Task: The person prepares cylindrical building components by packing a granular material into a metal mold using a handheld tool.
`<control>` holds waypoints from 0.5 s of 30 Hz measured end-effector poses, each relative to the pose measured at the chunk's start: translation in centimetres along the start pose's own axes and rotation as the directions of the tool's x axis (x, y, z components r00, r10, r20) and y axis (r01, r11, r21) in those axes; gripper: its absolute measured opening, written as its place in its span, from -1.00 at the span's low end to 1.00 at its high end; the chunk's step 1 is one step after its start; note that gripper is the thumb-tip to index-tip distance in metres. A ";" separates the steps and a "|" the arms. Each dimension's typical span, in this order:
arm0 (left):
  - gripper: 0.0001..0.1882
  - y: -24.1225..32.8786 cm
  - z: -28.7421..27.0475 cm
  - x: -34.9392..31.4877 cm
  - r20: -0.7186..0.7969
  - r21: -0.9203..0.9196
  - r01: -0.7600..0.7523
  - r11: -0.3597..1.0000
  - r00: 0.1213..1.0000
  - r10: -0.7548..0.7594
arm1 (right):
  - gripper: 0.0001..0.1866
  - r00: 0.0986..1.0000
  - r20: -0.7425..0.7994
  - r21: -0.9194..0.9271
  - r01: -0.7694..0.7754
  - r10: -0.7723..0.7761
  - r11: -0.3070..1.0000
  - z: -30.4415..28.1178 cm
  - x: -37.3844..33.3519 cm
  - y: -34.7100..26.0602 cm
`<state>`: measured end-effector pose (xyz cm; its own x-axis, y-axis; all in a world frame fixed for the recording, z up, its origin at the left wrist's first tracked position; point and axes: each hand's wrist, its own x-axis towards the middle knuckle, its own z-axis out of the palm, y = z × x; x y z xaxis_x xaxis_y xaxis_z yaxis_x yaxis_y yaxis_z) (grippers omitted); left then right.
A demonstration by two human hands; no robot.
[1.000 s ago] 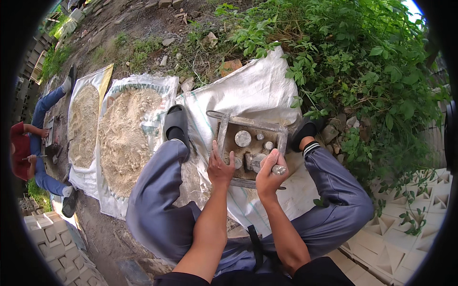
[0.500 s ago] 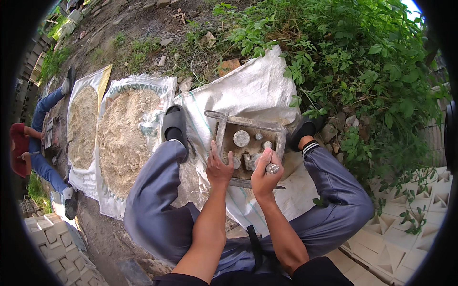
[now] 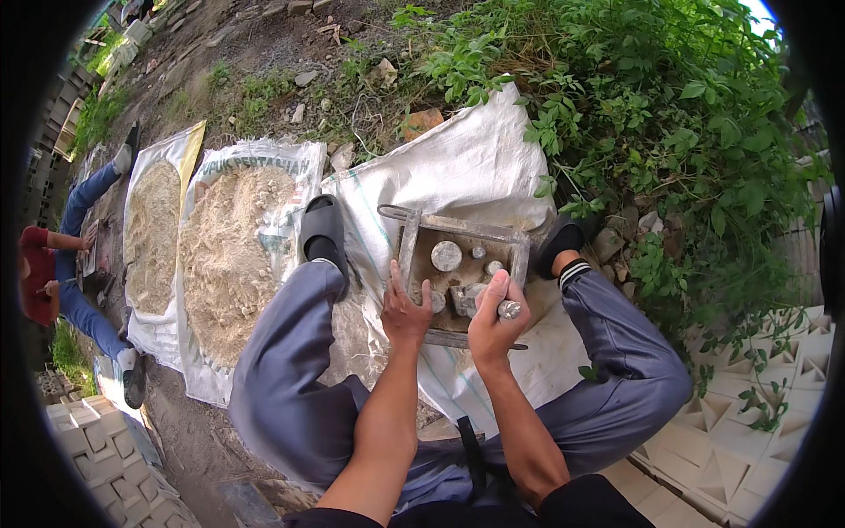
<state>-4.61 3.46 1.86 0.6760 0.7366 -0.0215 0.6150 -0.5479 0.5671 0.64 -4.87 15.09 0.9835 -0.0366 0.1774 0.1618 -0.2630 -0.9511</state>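
Two hands (image 3: pixel 449 317) at metal mould (image 3: pixel 462 264), white sack (image 3: pixel 458 167) beneath.

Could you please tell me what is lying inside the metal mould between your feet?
Inside the metal mould lie grey round plugs on sandy mix. The left hand and right hand cover its near part.

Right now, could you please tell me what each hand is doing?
Left hand: open, resting on the metal mould.
Right hand: closed around a small metal cylinder.
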 end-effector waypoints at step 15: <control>-0.22 0.2 -0.6 -0.3 0.131 -0.022 0.098 0.995 0.987 -0.094 | -0.56 0.999 0.026 -0.048 0.024 -0.023 0.999 -0.5 0.1 -1.1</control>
<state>-4.89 3.40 2.45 0.6627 0.7263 -0.1827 0.6690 -0.4644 0.5804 0.49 -5.10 16.31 0.9814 -0.0055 0.1921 0.1810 -0.3098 -0.9334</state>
